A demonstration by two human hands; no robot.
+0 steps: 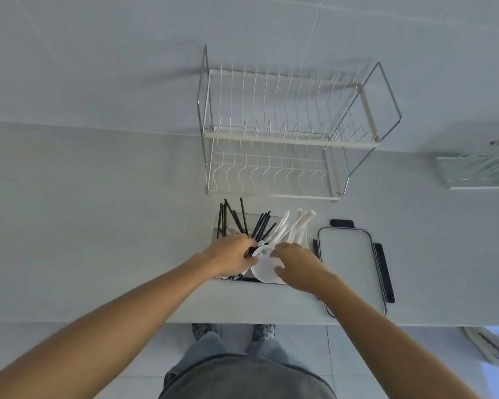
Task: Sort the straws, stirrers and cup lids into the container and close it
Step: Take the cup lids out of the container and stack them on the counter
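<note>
**Both hands in the container, lid set aside**

From the head camera we look down on a pale grey desk (98, 226) that meets a white wall. Near its front edge sits a clear rectangular plastic container (302, 237), open at the top. Thin black straws (259, 226) lean out over its far rim in a loose fan, some upright, some tilted left. Beside them, on the right half, thicker white paper-wrapped straws (293, 226) lean out toward the far right corner.

Our left hand (231, 254) reaches into the left part of the container, and its fingers (249, 245) are curled narrow around the lower ends of a bundle of black straws. Our right hand (297, 266) rests on a stack of round white plastic cup lids (264, 269) lying in the near part of the container; its fingers (278, 251) are spread flat over the top lid, and we cannot tell whether they grip it. The two hands are near each other, just apart.

Just right of the container lies its clear flat lid with black clip tabs (349, 260), flat on the desk and off the box.

Behind the container stands a two-tier white and chrome wire dish rack (288, 136), against the wall. Below the desk edge we see grey trousers (236, 370) and a tiled floor (357, 355).
</note>
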